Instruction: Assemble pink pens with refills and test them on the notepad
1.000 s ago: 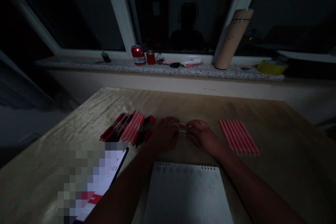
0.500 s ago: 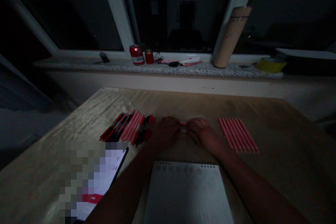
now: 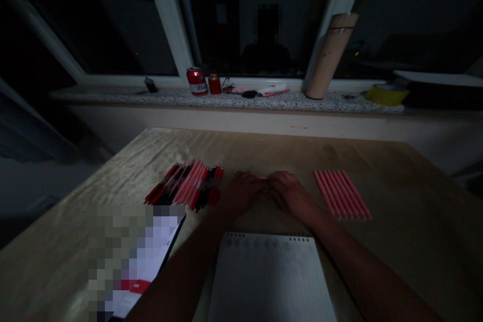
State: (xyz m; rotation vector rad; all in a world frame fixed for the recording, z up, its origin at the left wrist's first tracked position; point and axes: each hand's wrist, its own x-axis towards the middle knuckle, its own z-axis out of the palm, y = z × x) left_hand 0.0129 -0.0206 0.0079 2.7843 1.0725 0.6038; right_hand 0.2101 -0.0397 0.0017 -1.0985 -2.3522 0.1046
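Observation:
My left hand (image 3: pixel 245 190) and my right hand (image 3: pixel 289 191) are close together above the middle of the table, fingers curled inward. Between them shows a short stretch of a pink pen (image 3: pixel 261 179), lying crosswise, with one end in each hand. Most of the pen is covered by my fingers. To the left of my left hand lies a loose pile of red, black and pink pens (image 3: pixel 190 183). Right of my right hand, several pink pens (image 3: pixel 342 193) lie side by side in a neat slanted row. A spiral notepad (image 3: pixel 269 276) lies open below my hands.
A phone or tablet with a lit screen (image 3: pixel 151 256), partly blurred out, lies at the left. On the windowsill (image 3: pixel 169 97) behind the table stand a red can (image 3: pixel 196 81), a small red jar (image 3: pixel 215 84), a tall wooden-looking flask (image 3: pixel 331 58) and a yellow tape roll (image 3: pixel 387 94).
My hands have drawn closer together, so less of the pink pen shows between them. The pen pile, the row and the notepad lie as before.

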